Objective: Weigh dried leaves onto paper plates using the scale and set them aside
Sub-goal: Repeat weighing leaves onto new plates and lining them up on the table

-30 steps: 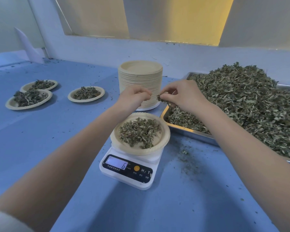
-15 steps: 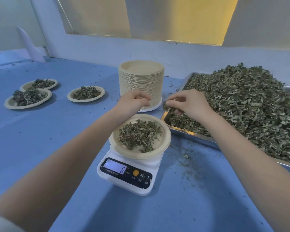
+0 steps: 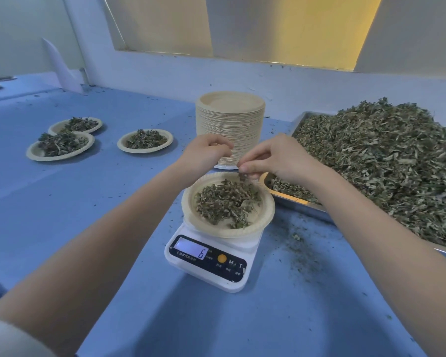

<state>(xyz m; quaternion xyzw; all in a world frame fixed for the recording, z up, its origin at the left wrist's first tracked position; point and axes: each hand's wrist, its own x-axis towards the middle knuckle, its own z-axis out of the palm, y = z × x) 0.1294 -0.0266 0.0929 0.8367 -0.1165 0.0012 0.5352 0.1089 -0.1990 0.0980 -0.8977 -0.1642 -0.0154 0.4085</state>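
- The right hand [image 3: 276,157] pinches a few dried leaves between thumb and fingertips, just over the far rim of the paper plate [image 3: 264,215] on the scale [image 3: 209,261].
- The left hand [image 3: 206,153] hovers just left of the right hand, fingers curled inward; whether it holds any leaves cannot be told.
- The plate sits below both hands, carrying a loose heap of leaves [image 3: 227,202].
- The scale's display [image 3: 191,251], nearer than the hands, reads "6". Beside it are an orange button [image 3: 222,258] and the letters "M" and "T"; the small print under them is too fine to read.
- Right of the right hand, a metal tray [image 3: 294,200] holds a big mound of dried leaves [image 3: 386,161].
- Just beyond the hands stands a tall stack of empty paper plates [image 3: 229,124].
- Well to the left of the left hand lie three filled plates [image 3: 144,141], two of them overlapping.
- All rests on a blue table [image 3: 88,202] dotted with leaf crumbs.
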